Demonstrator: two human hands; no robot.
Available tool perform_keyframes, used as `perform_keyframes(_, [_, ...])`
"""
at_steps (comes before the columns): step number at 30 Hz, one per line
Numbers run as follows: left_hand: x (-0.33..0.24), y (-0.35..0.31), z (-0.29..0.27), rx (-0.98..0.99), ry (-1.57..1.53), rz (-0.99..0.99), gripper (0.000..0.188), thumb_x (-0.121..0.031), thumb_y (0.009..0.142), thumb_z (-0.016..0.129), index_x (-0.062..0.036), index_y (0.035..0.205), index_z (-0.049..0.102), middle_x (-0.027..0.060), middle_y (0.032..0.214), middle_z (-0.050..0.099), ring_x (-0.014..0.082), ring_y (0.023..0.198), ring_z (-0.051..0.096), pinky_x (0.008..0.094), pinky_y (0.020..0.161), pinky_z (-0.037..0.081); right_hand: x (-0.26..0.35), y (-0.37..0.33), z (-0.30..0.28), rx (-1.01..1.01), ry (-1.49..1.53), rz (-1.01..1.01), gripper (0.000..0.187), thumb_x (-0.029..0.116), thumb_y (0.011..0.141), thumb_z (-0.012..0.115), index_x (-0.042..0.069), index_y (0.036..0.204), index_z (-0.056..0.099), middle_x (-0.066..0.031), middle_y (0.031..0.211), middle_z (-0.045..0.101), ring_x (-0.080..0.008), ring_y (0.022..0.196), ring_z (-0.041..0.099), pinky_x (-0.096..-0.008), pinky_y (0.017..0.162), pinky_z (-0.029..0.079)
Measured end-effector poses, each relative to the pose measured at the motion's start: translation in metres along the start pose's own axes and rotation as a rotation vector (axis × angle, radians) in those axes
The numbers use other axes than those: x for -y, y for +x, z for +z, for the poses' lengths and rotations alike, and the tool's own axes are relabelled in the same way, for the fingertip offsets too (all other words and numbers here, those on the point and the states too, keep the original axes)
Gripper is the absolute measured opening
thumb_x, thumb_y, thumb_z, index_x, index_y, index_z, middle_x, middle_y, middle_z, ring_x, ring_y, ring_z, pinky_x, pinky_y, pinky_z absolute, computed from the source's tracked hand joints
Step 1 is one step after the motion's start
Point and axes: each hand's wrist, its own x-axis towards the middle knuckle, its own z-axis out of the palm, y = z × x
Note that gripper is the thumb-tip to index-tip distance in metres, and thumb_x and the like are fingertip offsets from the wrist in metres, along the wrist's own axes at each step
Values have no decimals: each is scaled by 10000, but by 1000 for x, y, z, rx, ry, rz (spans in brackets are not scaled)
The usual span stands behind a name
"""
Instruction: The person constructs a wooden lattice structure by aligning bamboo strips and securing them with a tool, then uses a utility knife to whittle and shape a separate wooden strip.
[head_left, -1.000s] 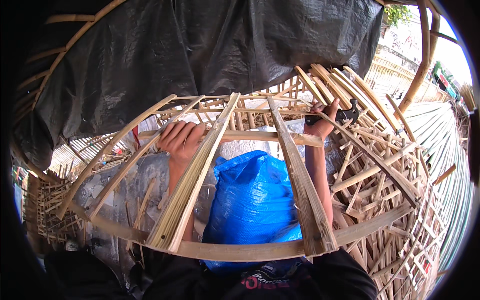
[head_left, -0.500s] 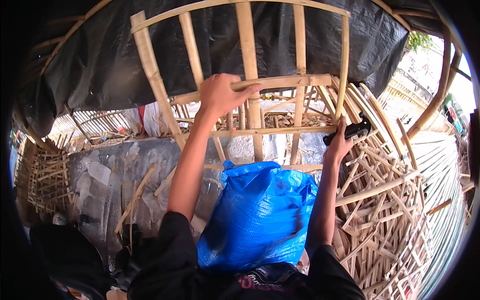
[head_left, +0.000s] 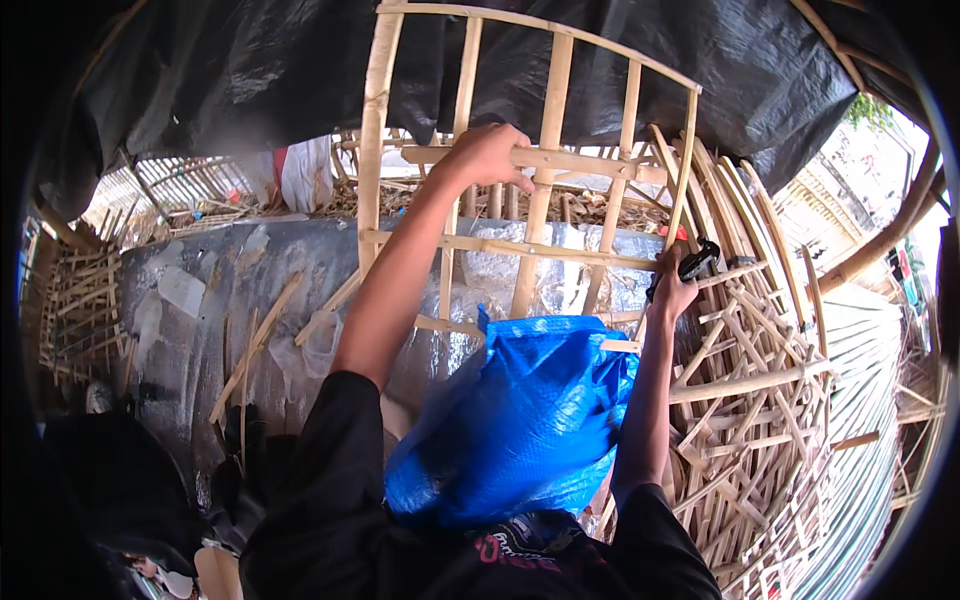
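A lattice frame of pale bamboo strips (head_left: 552, 100) stands tilted in front of me, with several long uprights joined by crosspieces. My left hand (head_left: 490, 158) is closed round a bamboo slat (head_left: 590, 162) that lies across the uprights, thumb below and fingers over its upper edge. At the frame's lower right corner, my right hand (head_left: 676, 288) is wrapped round a black hand tool (head_left: 698, 260); its exact kind is partly hidden by the fingers. The tool is close beside the right end of a lower crosspiece (head_left: 520, 248).
A blue woven plastic sheet (head_left: 520, 420) covers my lap under the frame. To the right lies a large heap of bamboo sticks (head_left: 750, 440). Black plastic sheeting (head_left: 260, 80) hangs behind. A grey surface (head_left: 190, 350) with loose sticks extends left.
The frame has shifted, its left side swinging right and more upright in view. My left hand has moved right with the slat. The right hand still holds the black tool, now turned more upright.
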Motion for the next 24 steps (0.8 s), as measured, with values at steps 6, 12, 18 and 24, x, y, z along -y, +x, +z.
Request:
perform_keyframes(6, [46,7,46,-34,-24,-165,732,-370,516,943,-70,1126,672,144,1127,690,307,1057,657,391,910,507,-38,4,26,13,-292,-31,420,418,813,806,23,743,681,-14,620,605,-59,493,461,-246,436,332])
perform_keyframes(12, [96,9,121,153,-63,-242,677,-336,588,916,-44,1146,667,185,1080,696,322,1037,658,411,890,498,-115,14,24,117,-577,85,523,447,736,852,84,552,525,29,557,494,-88,508,419,-294,491,354])
perform_keyframes(18, [135,-30,183,130,-158,-157,637,-389,675,865,-46,1169,652,163,1206,633,321,1188,571,426,998,425,-187,8,6,127,-912,113,471,416,713,850,1,742,631,-72,662,632,-164,601,559,-350,601,477])
perform_keyframes(24, [134,-168,181,-187,-37,-705,956,-645,753,721,-89,1459,395,249,1534,281,439,1429,236,689,1110,43,-190,-5,16,162,-922,77,511,448,735,807,-39,850,701,-129,722,700,-222,651,655,-383,670,523])
